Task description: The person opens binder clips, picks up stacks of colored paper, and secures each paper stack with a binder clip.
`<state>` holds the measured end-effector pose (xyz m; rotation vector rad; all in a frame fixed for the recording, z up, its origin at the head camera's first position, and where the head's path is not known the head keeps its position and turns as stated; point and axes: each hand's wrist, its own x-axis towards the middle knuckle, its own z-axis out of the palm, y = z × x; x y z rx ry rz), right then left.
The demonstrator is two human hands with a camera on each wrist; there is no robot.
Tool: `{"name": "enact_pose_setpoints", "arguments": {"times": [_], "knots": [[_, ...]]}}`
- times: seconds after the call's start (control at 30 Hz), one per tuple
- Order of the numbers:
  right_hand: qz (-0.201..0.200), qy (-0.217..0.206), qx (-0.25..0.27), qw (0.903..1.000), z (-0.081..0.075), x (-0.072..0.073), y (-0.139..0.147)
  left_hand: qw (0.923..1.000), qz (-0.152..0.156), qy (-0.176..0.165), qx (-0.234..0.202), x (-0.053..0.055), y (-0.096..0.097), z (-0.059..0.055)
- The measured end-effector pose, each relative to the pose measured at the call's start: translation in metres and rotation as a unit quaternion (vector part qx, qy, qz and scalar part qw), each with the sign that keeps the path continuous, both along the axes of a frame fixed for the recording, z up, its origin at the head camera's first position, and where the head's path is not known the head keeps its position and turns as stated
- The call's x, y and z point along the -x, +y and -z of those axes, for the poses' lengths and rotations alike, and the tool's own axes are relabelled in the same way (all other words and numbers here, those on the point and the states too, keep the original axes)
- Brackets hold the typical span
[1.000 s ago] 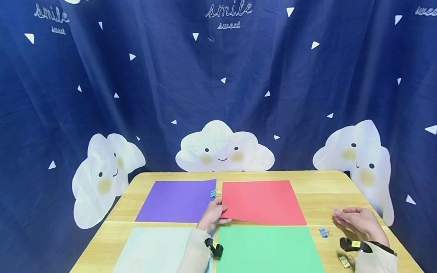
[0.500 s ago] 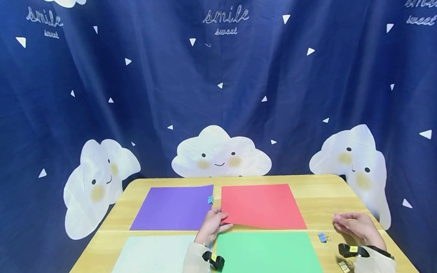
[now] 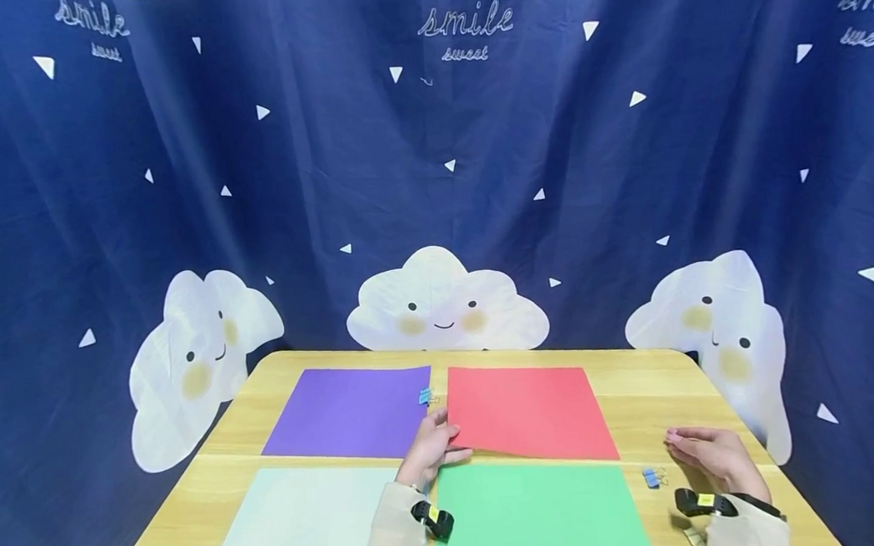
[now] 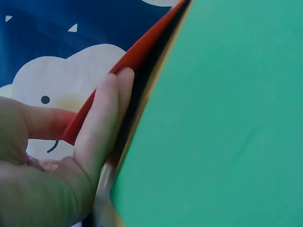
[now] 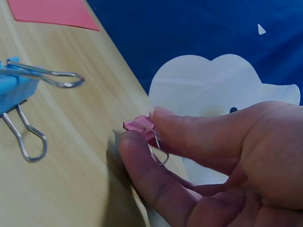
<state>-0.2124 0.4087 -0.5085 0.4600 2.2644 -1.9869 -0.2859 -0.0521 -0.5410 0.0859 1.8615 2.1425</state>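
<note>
My left hand point(image 3: 429, 450) pinches the lower left corner of a red sheet of paper point(image 3: 531, 409), thumb above and fingers beneath. In the left wrist view that corner of the red sheet point(image 4: 137, 54) is lifted off the table. My right hand point(image 3: 720, 458), over the table's right side, pinches a small pink binder clip point(image 5: 141, 125) between thumb and index finger; a wire handle of it shows in the right wrist view. Near the right hand lies a blue binder clip point(image 3: 651, 479). A gold-coloured binder clip point(image 3: 695, 539) is partly hidden by the right wrist.
A purple sheet point(image 3: 351, 412) lies back left, with a light blue binder clip point(image 3: 424, 396) at its right edge. At the front are a pale sheet point(image 3: 302, 523) and a green sheet point(image 3: 538, 517). Behind the wooden table point(image 3: 639, 377) hangs a dark blue curtain point(image 3: 311, 172).
The whole head view shifts slightly. Both hands keep their holds, and the sheets and clips lie as before.
</note>
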Motion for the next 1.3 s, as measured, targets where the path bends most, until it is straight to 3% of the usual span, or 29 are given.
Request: {"name": "enact_pose_setpoints", "arguments": {"times": [0.13, 0.3, 0.5, 0.6, 0.77, 1.0, 1.1, 1.3], "knots": [[0.009, 0.002, -0.015, 0.9999, 0.001, 0.0, -0.005, 0.9995, -0.017, -0.002, 0.025, 0.0, 0.002, 0.005], [0.018, 0.007, -0.1, 0.9948, 0.002, 0.002, -0.008, 0.9987, -0.029, -0.004, 0.043, 0.0, 0.004, 0.004], [0.019, -0.019, -0.146, 0.9889, 0.003, 0.007, -0.008, 0.998, -0.032, -0.007, 0.055, 0.0, 0.003, 0.001], [0.023, -0.026, -0.192, 0.9807, 0.001, 0.009, -0.011, 0.9981, -0.029, -0.008, 0.054, 0.001, 0.003, 0.001], [0.021, 0.001, -0.265, 0.964, -0.002, 0.013, -0.02, 0.9987, -0.022, -0.007, 0.046, 0.002, 0.003, 0.001], [0.017, 0.023, -0.258, 0.9657, 0.0, 0.014, -0.029, 0.9986, -0.021, -0.008, 0.047, 0.001, 0.003, 0.001], [0.006, 0.023, -0.274, 0.9616, -0.001, 0.013, -0.029, 0.9985, -0.024, -0.009, 0.048, -0.001, 0.003, 0.001], [0.021, 0.026, -0.284, 0.9584, -0.007, 0.011, -0.028, 0.9974, -0.038, -0.005, 0.06, 0.0, 0.004, -0.001]]}}
